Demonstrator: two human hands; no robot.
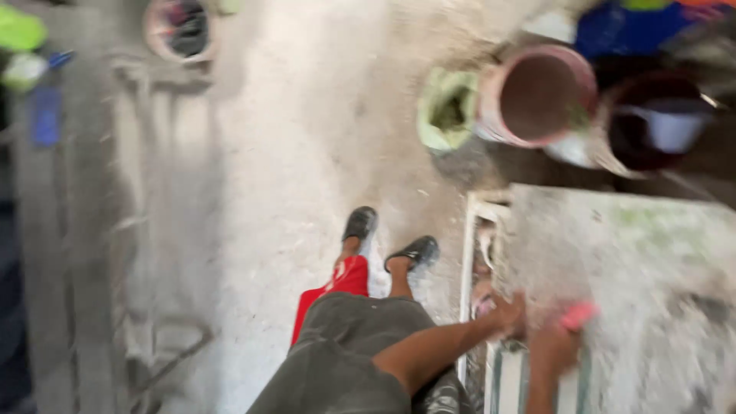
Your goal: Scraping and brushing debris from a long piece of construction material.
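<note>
Pink object (579,314), small and blurred, sits in the right hand (553,346) at the near edge of a grey, dusty slab (629,261); what kind of thing it is cannot be told. That hand seems closed around it, though the blur hides the fingers. The left hand (507,314) lies just beside it, reaching to the slab's left edge, touching or almost touching it; whether its fingers are spread or curled cannot be told.

From the head camera, looking down, the slab rests on a white frame (469,253) with striped green and white cloth (506,383) below the hands. The person wears dark grey shorts (360,337) and black sandals (414,251), with a red cloth (337,287) at the left leg, and stands on a pale concrete floor (291,153). Beyond the slab stand a pink bucket (537,96), a pale green bucket (446,111) just beside it, and a dark tub (652,123) holding a white bowl. Another round bucket (178,29) sits well apart, at the top left.
</note>
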